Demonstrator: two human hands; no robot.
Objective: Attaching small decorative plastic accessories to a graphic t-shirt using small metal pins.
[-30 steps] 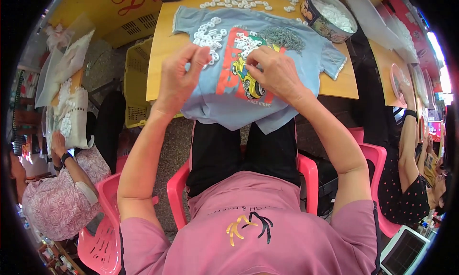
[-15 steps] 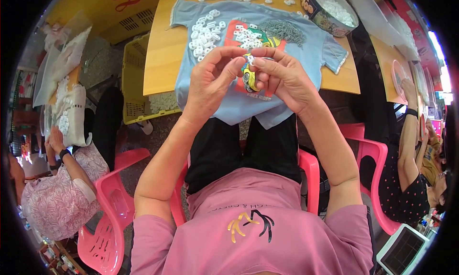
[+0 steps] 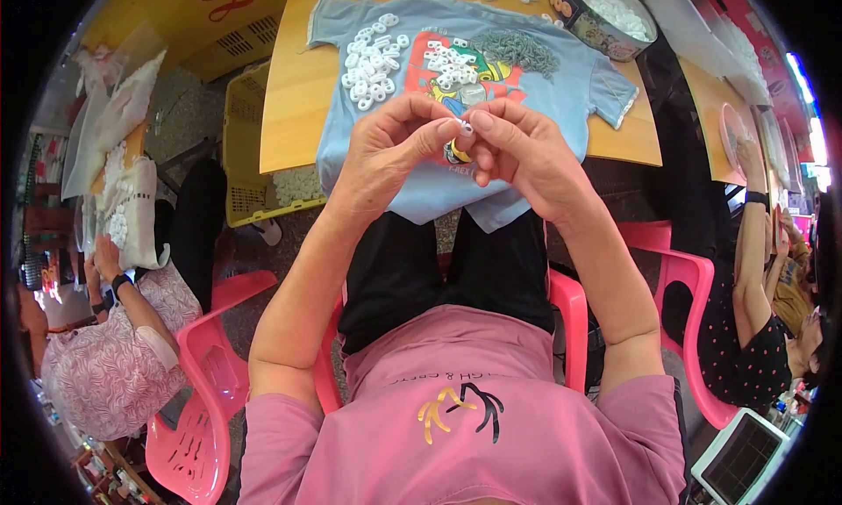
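Both my hands meet over the near part of a light blue T-shirt (image 3: pixel 561 128) spread on the table. Between the fingertips is a small white plastic piece with dark holes (image 3: pixel 466 128). My left hand (image 3: pixel 393 154) pinches it from the left, thumb against forefinger. From the other side my right hand (image 3: pixel 531 158) grips it with thumb and forefinger, the other fingers curled beneath. Beyond my left hand lies a pile of white oval two-hole pieces (image 3: pixel 370 66). A smaller group of similar pieces (image 3: pixel 452 64) sits on the shirt's print, beside a tangled grey-green heap (image 3: pixel 517 50).
More white pieces lie along the wooden table's (image 3: pixel 294 110) far edge. A round tin (image 3: pixel 605 18) full of white pieces stands at the back right. A yellow crate (image 3: pixel 246 145) is below the table's left side. People sit on pink chairs (image 3: pixel 210 391) at both sides.
Both hands have come slightly nearer to me, still pinching the small white piece together. The shirt's print shows more beyond them. The piles look much the same.
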